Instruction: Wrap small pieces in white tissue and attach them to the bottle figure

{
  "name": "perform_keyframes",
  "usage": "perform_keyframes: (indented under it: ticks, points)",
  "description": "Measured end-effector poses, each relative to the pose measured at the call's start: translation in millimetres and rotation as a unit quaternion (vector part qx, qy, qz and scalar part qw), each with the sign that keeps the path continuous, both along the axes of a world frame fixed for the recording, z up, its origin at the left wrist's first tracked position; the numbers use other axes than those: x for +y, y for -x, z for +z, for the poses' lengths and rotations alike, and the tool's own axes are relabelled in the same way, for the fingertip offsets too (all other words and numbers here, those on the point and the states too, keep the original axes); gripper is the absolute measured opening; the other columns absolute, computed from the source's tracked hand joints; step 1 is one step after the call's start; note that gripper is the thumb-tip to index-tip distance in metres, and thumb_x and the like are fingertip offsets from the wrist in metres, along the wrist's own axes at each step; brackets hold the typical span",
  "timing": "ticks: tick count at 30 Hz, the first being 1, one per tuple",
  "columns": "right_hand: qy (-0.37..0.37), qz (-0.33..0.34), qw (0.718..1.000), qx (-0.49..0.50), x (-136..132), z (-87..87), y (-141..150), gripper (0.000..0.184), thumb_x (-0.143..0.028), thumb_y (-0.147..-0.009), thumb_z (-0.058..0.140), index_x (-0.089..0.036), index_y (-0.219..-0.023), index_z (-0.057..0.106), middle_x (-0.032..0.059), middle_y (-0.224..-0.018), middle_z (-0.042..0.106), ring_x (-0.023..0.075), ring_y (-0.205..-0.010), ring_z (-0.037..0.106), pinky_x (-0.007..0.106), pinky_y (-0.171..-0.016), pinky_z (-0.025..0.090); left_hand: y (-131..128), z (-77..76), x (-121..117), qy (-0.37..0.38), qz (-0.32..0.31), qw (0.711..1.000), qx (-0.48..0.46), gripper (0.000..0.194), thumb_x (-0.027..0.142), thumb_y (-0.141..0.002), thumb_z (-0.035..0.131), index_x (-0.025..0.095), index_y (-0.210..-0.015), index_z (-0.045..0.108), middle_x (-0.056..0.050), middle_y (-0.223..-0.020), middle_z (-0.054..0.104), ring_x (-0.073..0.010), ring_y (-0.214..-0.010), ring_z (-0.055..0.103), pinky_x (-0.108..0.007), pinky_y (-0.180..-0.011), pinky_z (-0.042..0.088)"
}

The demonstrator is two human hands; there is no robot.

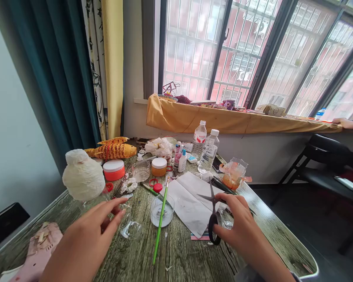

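Right hand (241, 220) grips spread scissors (214, 203); left hand (95, 232) loosely open, apparently empty.
Bumping rightward, it could knock the green paintbrush (161, 221) off the clear cup (169, 217).

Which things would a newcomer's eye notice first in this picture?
Probably the open, black-handled metal scissors in the right hand, seen against the creased white paper sheet. A slim green-handled brush lies across the round clear cup near the centre. Beyond the left hand sits a bulbous, wrinkled cream-white form.

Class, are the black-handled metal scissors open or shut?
Open: the black-handled metal scissors in the person's right hand show their two blades spread apart.
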State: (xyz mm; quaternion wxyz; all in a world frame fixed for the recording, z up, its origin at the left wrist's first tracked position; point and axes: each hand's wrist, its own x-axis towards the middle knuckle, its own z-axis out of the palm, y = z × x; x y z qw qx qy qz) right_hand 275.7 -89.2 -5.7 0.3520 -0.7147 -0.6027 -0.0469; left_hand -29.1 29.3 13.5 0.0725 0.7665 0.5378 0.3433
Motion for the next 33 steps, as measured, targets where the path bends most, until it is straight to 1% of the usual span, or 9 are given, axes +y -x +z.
perform_keyframes:
  ticks: [4, 8, 11, 14, 18, 22, 25, 30, 33]
  points:
    - [0.037, -0.033, 0.999, 0.004, -4.4, 3.9, 4.0, 0.046, -0.03, -0.079, 0.05, -0.021, -0.124, 0.056, 0.0055, -0.104, 0.066, 0.024, -0.097, 0.062, 0.037, -0.084, 0.051, 0.0, -7.9, 4.9, -0.006, -0.029, 0.999, 0.018, 0.04, 0.035, -0.085, 0.039, 0.019, -0.099, 0.073, -0.013, -0.106, 0.077, -0.0327, -0.096, 0.073, -0.041, -0.08, 0.056]
    - [0.124, -0.061, 0.99, -0.018, -16.3, -3.7, 15.1, 0.043, -0.026, -0.075, 0.058, -0.023, -0.118, 0.065, 0.0027, -0.092, 0.072, 0.0252, -0.084, 0.069, 0.034, -0.072, 0.055, -0.2, -19.3, 8.5, -0.006, -0.026, 0.998, 0.065, 0.047, 0.025, -0.087, 0.033, 0.014, -0.111, 0.071, -0.015, -0.105, 0.076, -0.0313, -0.09, 0.074, -0.039, -0.071, 0.057]
    - [0.171, -0.099, 0.979, -0.045, -21.1, -10.4, 30.6, 0.042, -0.018, -0.077, 0.062, -0.018, -0.119, 0.067, 0.0078, -0.095, 0.074, 0.0303, -0.088, 0.07, 0.04, -0.075, 0.057, -1.4, -25.3, 10.5, -0.02, -0.025, 0.993, 0.11, 0.052, 0.015, -0.086, 0.029, 0.012, -0.116, 0.07, -0.015, -0.099, 0.077, -0.0294, -0.083, 0.074, -0.039, -0.07, 0.057]
    - [0.203, -0.118, 0.969, -0.077, -18.5, -11.0, 45.0, 0.041, -0.01, -0.08, 0.064, -0.015, -0.121, 0.067, 0.0129, -0.107, 0.071, 0.0345, -0.102, 0.066, 0.045, -0.082, 0.056, -4.2, -28.2, 11.2, -0.03, -0.027, 0.992, 0.121, 0.055, 0.008, -0.084, 0.027, 0.012, -0.118, 0.07, -0.016, -0.104, 0.077, -0.0287, -0.093, 0.073, -0.04, -0.082, 0.056]
    - [0.239, -0.099, 0.96, -0.111, -13.4, -2.8, 55.1, 0.045, -0.004, -0.079, 0.066, -0.016, -0.121, 0.068, 0.0118, -0.109, 0.069, 0.0357, -0.111, 0.06, 0.047, -0.085, 0.055, -7.4, -28.0, 9.5, -0.042, -0.037, 0.989, 0.134, 0.053, 0.007, -0.085, 0.028, 0.011, -0.119, 0.069, -0.016, -0.112, 0.076, -0.029, -0.104, 0.07, -0.04, -0.09, 0.053]
    - [0.269, -0.053, 0.953, -0.134, -14.0, 8.6, 57.6, 0.053, -0.008, -0.074, 0.075, -0.014, -0.126, 0.066, 0.0131, -0.118, 0.067, 0.0369, -0.114, 0.058, 0.047, -0.09, 0.054, -6.9, -25.1, 7.0, -0.047, -0.036, 0.989, 0.137, 0.048, 0.013, -0.088, 0.031, 0.013, -0.115, 0.071, -0.015, -0.109, 0.077, -0.0303, -0.101, 0.071, -0.042, -0.087, 0.055]
    - [0.28, -0.019, 0.949, -0.147, -12.6, 22.1, 51.2, 0.045, -0.012, -0.074, 0.079, -0.018, -0.118, 0.07, 0.0106, -0.119, 0.067, 0.0354, -0.113, 0.059, 0.046, -0.091, 0.053, -7.0, -22.5, 5.1, -0.047, -0.039, 0.989, 0.133, 0.049, 0.016, -0.09, 0.029, 0.01, -0.112, 0.072, -0.017, -0.107, 0.077, -0.0318, -0.098, 0.072, -0.043, -0.085, 0.055]
    - [0.251, -0.015, 0.954, -0.162, 26.5, 53.7, 13.8, 0.017, -0.023, -0.096, 0.062, -0.023, -0.113, 0.068, 0.0034, -0.109, 0.069, 0.0205, -0.101, 0.065, 0.035, -0.089, 0.053, -10.7, -17.6, 0.7, -0.051, -0.033, 0.991, 0.119, 0.049, 0.02, -0.093, 0.027, 0.009, -0.111, 0.071, -0.018, -0.109, 0.076, -0.0317, -0.098, 0.072, -0.043, -0.083, 0.056]
    - [0.239, -0.034, 0.952, -0.189, 71.1, 61.1, -12.5, 0.019, -0.025, -0.097, 0.064, -0.016, -0.114, 0.063, 0.0072, -0.118, 0.063, 0.0238, -0.108, 0.061, 0.046, -0.095, 0.05, -12.5, -14.9, -1.7, -0.051, -0.027, 0.992, 0.111, 0.047, 0.022, -0.094, 0.028, 0.011, -0.111, 0.071, -0.017, -0.11, 0.076, -0.031, -0.1, 0.072, -0.042, -0.084, 0.056]
